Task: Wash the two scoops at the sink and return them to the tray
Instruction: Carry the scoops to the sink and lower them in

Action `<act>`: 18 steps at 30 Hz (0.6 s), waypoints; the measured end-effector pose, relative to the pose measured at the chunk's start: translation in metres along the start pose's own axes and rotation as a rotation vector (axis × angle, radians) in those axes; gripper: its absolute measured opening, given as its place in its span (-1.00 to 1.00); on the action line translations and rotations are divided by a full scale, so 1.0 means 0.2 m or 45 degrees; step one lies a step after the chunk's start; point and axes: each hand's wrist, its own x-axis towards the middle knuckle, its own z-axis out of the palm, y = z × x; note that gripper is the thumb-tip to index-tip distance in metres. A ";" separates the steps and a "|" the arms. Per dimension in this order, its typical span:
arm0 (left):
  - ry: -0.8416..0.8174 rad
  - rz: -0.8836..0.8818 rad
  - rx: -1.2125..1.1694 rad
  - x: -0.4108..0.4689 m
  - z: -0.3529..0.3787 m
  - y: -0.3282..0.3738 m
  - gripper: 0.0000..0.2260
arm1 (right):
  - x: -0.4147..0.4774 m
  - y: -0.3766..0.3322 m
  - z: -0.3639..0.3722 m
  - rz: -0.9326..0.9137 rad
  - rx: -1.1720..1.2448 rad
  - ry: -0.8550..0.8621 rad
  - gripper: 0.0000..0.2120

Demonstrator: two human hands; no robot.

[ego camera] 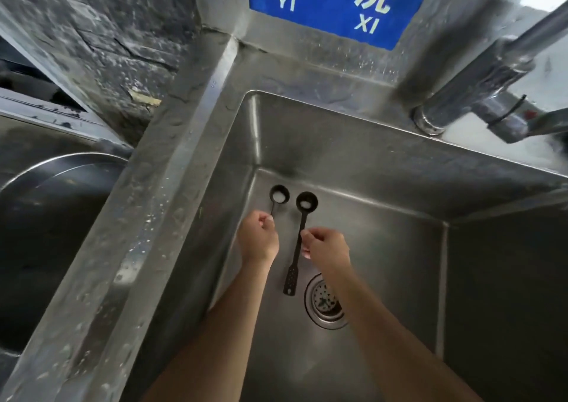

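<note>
We hold two long black plastic scoops, one (279,194) in our left hand (258,238), one (306,202) in our right hand (327,245), over the shiny steel sink's (353,155) far-left corner. White powder remains inside. Washing and returning are still left.

2 black scoops (279,194) (302,217) | side by side, bowls up | over sink (384,248)

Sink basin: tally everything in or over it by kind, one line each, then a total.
Black scoops: 2, one in the left hands' grip, one in the right
Hands: 2
Drain strainer: 1
Faucet: 1
Total: 6
</note>
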 end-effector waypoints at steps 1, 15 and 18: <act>0.031 0.015 0.011 0.03 0.02 0.00 -0.84 | 0.04 -0.01 0.02 -0.019 -0.014 0.008 -0.77; 0.301 0.073 0.116 0.15 0.12 -0.04 -0.87 | 0.24 -0.04 0.13 -0.045 -0.077 0.042 -0.85; 0.343 0.117 0.178 0.15 0.12 -0.04 -0.86 | 0.27 -0.06 0.16 -0.056 -0.093 0.039 -0.84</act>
